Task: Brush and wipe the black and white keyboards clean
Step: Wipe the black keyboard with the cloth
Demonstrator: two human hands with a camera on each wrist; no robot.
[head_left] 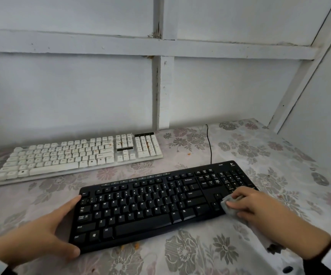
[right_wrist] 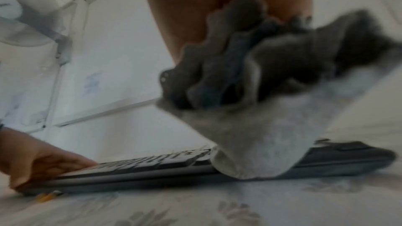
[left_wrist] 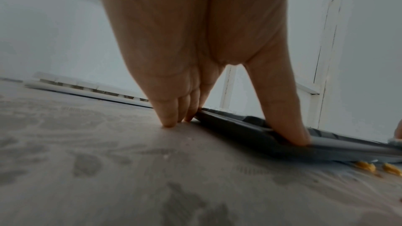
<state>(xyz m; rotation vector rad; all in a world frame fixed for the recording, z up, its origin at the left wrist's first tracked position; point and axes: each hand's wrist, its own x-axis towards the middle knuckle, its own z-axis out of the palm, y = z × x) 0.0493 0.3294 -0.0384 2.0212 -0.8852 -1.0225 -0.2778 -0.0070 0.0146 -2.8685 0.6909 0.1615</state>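
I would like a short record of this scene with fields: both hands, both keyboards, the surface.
left hand: braces the left end of the black keyboard, fingers straight
right hand: presses a grey cloth on its right part
white keyboard: behind, untouched, orange stains
surface: floral tablecloth with orange crumbs

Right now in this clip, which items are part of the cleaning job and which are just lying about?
Part of the job:
black keyboard, steadied by the left hand
grey cloth, held by the right hand
white keyboard, stained, untouched
orange crumbs by the black keyboard

Just lying about:
black cable
floral tablecloth
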